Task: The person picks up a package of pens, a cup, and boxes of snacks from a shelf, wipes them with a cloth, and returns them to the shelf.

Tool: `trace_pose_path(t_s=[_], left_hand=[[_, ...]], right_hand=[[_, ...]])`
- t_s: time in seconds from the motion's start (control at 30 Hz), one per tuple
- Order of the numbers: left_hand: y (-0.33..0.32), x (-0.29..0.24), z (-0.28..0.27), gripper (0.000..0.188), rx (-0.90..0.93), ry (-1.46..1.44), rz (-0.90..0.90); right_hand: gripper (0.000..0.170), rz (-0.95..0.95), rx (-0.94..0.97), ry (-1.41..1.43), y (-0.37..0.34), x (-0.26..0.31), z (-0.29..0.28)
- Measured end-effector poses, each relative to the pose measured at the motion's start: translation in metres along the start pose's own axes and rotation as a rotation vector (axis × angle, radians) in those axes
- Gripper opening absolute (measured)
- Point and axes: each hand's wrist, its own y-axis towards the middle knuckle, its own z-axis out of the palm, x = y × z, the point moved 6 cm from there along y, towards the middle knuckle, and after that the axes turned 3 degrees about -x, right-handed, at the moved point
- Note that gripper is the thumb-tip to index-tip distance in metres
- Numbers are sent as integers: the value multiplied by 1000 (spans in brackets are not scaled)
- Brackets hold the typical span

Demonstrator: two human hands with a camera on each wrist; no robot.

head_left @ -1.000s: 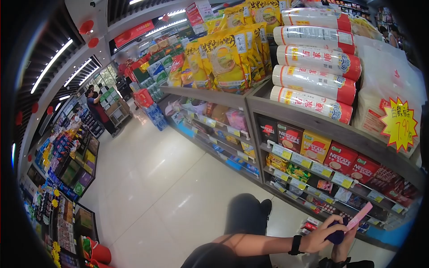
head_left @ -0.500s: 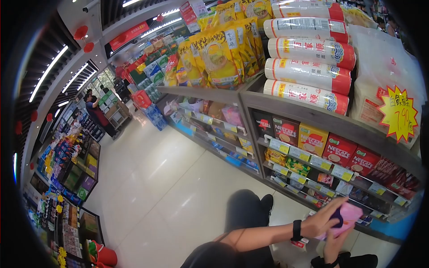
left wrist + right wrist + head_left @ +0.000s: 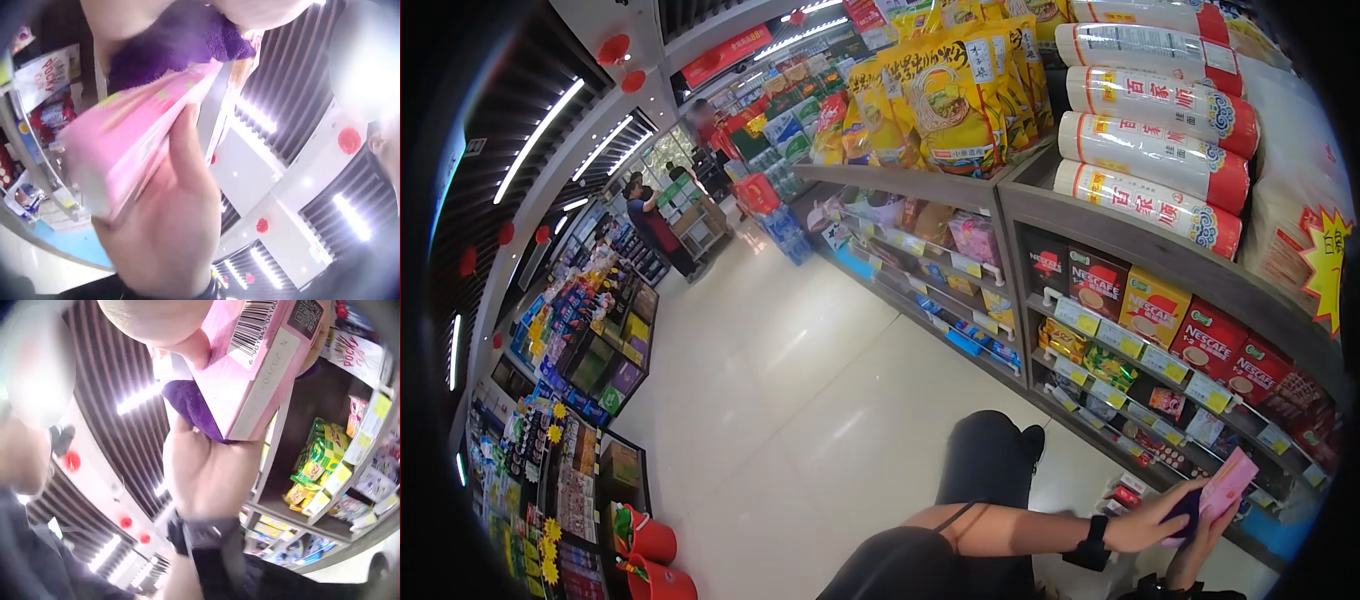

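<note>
My left hand (image 3: 1142, 526) holds a purple cloth (image 3: 178, 53) against the side of a pink carton (image 3: 1228, 484). From below, my right hand (image 3: 1206, 540) grips the carton, its thumb (image 3: 189, 140) along one face in the left wrist view. The right wrist view shows a barcode (image 3: 253, 328) and a QR code (image 3: 307, 315) on the carton. There the cloth bunches between my left palm (image 3: 209, 472) and the carton's lower edge. Both hands are up in front of the lower shelves.
A shelf unit (image 3: 1090, 195) stands beside me with coffee boxes (image 3: 1205, 340), small snack packs and price tags. Noodle rolls (image 3: 1150, 208) and yellow bags (image 3: 945, 100) stack on top. Small red-and-white packs (image 3: 1125, 492) lie low near the shelf. Red buckets (image 3: 650, 535) and a person (image 3: 658, 230) are left.
Half a second ago the carton's broad face was turned up under the cloth with my left fingers straighter. Now it is tilted more upright. The head view has swung slightly left.
</note>
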Motion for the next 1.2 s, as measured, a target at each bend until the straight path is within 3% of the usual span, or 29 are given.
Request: trace_pose_path(t_s=[0.03,0.1,0.2,0.23,0.27,0.33,0.37,0.47,0.5,0.53,0.6,0.7,0.73,0.77,0.83,0.97,1.0,1.07,1.1,1.13,1.2], left_hand=[[-3,3,6,71,30,11,-35],[-5,0,11,73,52,31,-43],[-5,-7,12,79,31,110,-1],[-4,-16,11,80,10,139,33],[-3,-25,8,81,-10,168,65],[-2,-32,2,78,-19,337,126],[-1,-34,-1,76,-22,422,156],[10,-28,-17,69,-36,414,155],[13,-29,-28,59,-198,446,238],[16,-18,-37,57,-204,331,168],[23,1,-53,54,-212,103,23],[20,-13,-53,55,-272,123,-37],[19,-13,-53,56,-290,131,-69],[18,-21,-50,60,-297,272,23],[11,-26,-31,61,-195,335,33],[-3,0,0,58,53,238,-39],[-3,0,4,58,65,241,-13],[0,24,1,58,-42,85,-125],[5,22,-5,57,-94,117,-24],[12,3,-10,57,-108,102,6],[21,-29,-24,58,-141,74,65]], right_hand=[[71,4,16,41,3,-2,-3],[64,-51,-13,2,3,-4,-4],[60,-78,142,-98,-8,15,22],[57,-18,208,-70,-5,-41,-8],[58,46,258,63,-11,-54,-8],[59,176,355,332,-19,-65,-4],[63,135,366,201,-26,-41,11],[66,87,440,265,-43,9,47],[65,115,500,212,-40,-23,19],[63,39,375,98,-44,-12,22],[60,96,402,243,-43,-15,26],[58,38,435,19,-24,19,36],[57,20,321,-80,-17,22,31],[56,3,207,-178,-11,25,26],[49,-50,2,-278,-7,22,18],[55,-56,-219,-121,4,32,7],[56,-70,-137,-183,3,31,10],[59,-94,29,-308,1,20,18],[70,-29,91,-46,-6,6,30],[70,-24,195,35,-20,14,47],[73,-52,216,1,-29,17,52]])
